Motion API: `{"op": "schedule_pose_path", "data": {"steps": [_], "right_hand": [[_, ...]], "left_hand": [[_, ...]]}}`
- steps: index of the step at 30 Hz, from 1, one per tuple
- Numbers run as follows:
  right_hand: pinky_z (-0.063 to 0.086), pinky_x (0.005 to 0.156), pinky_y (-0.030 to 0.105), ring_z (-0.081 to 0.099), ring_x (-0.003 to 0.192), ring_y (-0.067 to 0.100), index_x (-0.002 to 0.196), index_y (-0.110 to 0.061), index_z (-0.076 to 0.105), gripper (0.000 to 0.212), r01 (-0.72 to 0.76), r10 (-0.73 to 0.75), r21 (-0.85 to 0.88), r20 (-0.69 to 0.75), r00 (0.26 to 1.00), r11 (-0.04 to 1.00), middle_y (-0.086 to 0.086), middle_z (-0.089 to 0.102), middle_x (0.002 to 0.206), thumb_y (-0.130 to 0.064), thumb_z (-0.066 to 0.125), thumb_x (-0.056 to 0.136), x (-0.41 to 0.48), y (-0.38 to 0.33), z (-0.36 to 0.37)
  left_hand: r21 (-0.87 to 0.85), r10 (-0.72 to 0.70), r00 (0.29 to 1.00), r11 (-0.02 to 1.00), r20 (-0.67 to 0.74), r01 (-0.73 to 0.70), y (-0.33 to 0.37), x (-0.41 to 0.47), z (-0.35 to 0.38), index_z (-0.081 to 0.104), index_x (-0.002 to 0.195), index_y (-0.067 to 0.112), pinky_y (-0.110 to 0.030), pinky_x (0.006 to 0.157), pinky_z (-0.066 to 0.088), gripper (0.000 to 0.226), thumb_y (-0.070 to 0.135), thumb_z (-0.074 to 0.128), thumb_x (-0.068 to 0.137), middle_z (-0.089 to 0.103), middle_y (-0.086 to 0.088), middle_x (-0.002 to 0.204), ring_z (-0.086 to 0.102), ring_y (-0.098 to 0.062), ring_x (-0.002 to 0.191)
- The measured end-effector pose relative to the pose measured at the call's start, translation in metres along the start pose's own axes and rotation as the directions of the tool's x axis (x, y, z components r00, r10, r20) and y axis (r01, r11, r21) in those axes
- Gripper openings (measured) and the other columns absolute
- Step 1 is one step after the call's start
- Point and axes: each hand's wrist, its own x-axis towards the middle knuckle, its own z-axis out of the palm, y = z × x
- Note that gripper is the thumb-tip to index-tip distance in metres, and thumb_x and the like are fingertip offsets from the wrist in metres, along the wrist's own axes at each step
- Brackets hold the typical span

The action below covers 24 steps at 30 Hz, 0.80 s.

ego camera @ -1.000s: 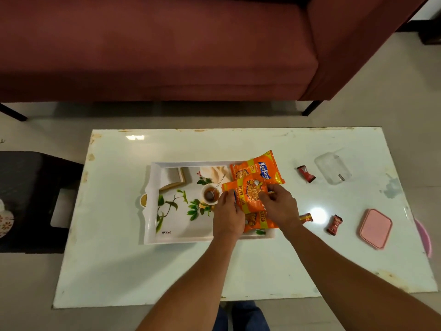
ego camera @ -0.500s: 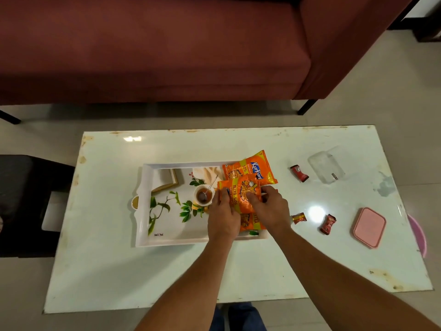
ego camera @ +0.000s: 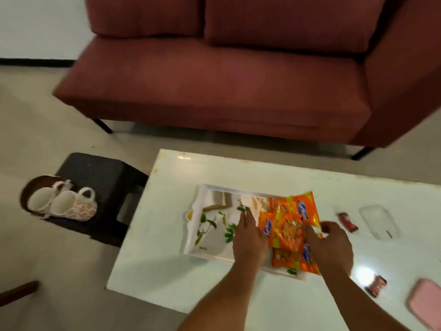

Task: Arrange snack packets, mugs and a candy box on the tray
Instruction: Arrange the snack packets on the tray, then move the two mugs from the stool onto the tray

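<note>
A white tray (ego camera: 216, 246) with a leaf print lies on the white table (ego camera: 167, 271). Three orange snack packets overlap on its right side: a far packet (ego camera: 301, 206), a middle packet (ego camera: 285, 231) and a near packet (ego camera: 292, 258). My left hand (ego camera: 249, 238) grips the middle packet's left edge and my right hand (ego camera: 331, 246) its right edge. Two flowered mugs (ego camera: 64, 204) stand on a black stool (ego camera: 102, 177) left of the table. The clear candy box (ego camera: 379, 222) and its pink lid (ego camera: 427, 303) lie right of the tray.
Two wrapped red candies lie on the table, a far candy (ego camera: 348, 222) by the clear box and a near candy (ego camera: 377, 285) by the pink lid. A maroon sofa (ego camera: 214, 80) stands behind the table. A dark wooden edge (ego camera: 16, 292) shows at the lower left.
The view has swung left and up, bringing the stool with the mugs and more of the sofa into sight. Both hands stay on the middle packet over the tray.
</note>
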Motion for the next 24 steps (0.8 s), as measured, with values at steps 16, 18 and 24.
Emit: {"op": "schedule_pose_path", "data": {"steps": [16, 18, 24], "right_hand": [[0.052, 0.08, 0.036, 0.065, 0.101, 0.026, 0.116, -0.017, 0.066, 0.03, 0.527, -0.532, 0.073, 0.155, 0.832, 0.846, 0.004, 0.07, 0.11, -0.034, 0.064, 0.091, -0.102, -0.263, -0.1], [0.053, 0.077, 0.035, 0.065, 0.098, 0.023, 0.116, -0.019, 0.066, 0.028, 0.606, -0.603, 0.06, 0.208, 0.77, 0.793, 0.002, 0.07, 0.109, -0.032, 0.065, 0.09, -0.12, -0.298, -0.098], [0.051, 0.075, 0.03, 0.064, 0.092, 0.017, 0.112, -0.02, 0.068, 0.024, 0.789, -0.751, 0.071, 0.368, 0.549, 0.611, -0.002, 0.071, 0.107, -0.029, 0.067, 0.089, -0.182, -0.386, -0.055]], "left_hand": [[-0.071, -0.061, 0.942, 0.997, -0.329, 0.04, 0.044, -0.089, -0.277, 0.048, 0.142, 0.016, -0.042, 0.098, 0.047, 0.044, 0.018, 0.04, 0.099, 0.056, -0.011, 0.138, 0.054, -0.032, 0.125], [-0.07, -0.046, 0.931, 0.997, -0.363, 0.022, 0.038, -0.096, -0.302, 0.053, 0.13, 0.014, -0.043, 0.091, 0.048, 0.036, 0.018, 0.039, 0.097, 0.06, -0.014, 0.128, 0.057, -0.036, 0.118], [-0.134, -0.122, 0.857, 0.989, -0.501, 0.063, -0.028, -0.1, -0.383, 0.056, 0.13, 0.015, -0.043, 0.093, 0.048, 0.036, 0.026, 0.045, 0.098, 0.063, -0.012, 0.125, 0.058, -0.034, 0.116]]}}
